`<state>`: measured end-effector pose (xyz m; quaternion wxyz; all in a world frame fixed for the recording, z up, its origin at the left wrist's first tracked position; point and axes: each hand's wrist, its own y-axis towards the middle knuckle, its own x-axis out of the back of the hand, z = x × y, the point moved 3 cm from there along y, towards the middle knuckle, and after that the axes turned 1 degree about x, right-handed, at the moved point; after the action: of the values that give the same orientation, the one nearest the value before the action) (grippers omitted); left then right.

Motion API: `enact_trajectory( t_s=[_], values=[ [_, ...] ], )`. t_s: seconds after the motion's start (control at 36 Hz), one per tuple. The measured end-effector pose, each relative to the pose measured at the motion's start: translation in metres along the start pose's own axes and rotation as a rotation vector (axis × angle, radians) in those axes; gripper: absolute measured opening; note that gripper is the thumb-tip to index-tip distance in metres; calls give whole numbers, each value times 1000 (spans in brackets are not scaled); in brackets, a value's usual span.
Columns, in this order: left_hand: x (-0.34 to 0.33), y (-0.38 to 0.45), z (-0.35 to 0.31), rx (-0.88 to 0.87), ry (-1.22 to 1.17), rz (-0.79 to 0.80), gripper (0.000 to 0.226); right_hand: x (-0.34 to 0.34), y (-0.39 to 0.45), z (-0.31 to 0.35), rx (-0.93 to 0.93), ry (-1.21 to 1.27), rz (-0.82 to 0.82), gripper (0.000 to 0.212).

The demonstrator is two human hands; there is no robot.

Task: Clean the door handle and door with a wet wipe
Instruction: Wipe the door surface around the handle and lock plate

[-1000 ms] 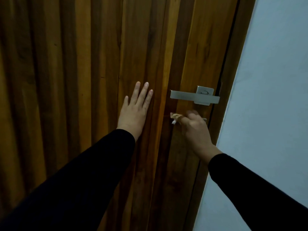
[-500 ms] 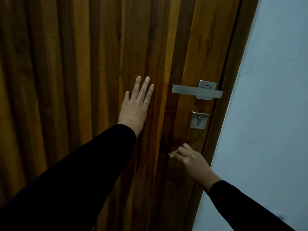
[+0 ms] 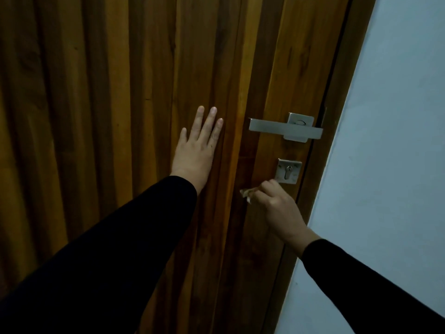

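A dark wooden door [image 3: 120,116] with vertical grain fills the left and middle of the head view. Its silver lever handle [image 3: 284,128] sits at the right side, with a square silver keyhole plate [image 3: 288,171] just below. My left hand [image 3: 197,150] presses flat on the door, fingers straight, left of the handle. My right hand [image 3: 277,206] grips a small crumpled wet wipe [image 3: 246,194] against the wood, just below and left of the keyhole plate. Only the wipe's left end shows beyond my fingers.
The dark door frame [image 3: 337,116] runs along the door's right edge. A pale blue-grey wall [image 3: 390,165] lies to the right of it. Both my arms wear black sleeves.
My right hand with the wipe went from the keyhole plate down the door, then came back up to just under the plate. My left hand stayed flat on the door.
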<state>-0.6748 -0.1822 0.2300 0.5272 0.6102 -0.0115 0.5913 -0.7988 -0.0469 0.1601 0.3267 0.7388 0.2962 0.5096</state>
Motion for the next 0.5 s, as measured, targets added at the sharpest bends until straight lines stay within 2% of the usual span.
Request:
enact_trajectory(
  t_s=[0.25,0.33,0.39,0.47,0.5],
  values=[
    [-4,1,0,0,14,-13,115,-38,-57,5,162,-23,298,19],
    [-4,1,0,-3,1,-4,115,-44,-74,-5,174,-53,338,25],
    [-3,1,1,-3,-9,-2,114,-40,-76,-10,162,-54,295,25],
    [-3,1,1,-1,5,-3,113,-22,-62,-15,111,-35,124,10],
    [-3,1,1,0,10,-5,113,-13,-54,-17,80,-30,63,13]
  ],
)
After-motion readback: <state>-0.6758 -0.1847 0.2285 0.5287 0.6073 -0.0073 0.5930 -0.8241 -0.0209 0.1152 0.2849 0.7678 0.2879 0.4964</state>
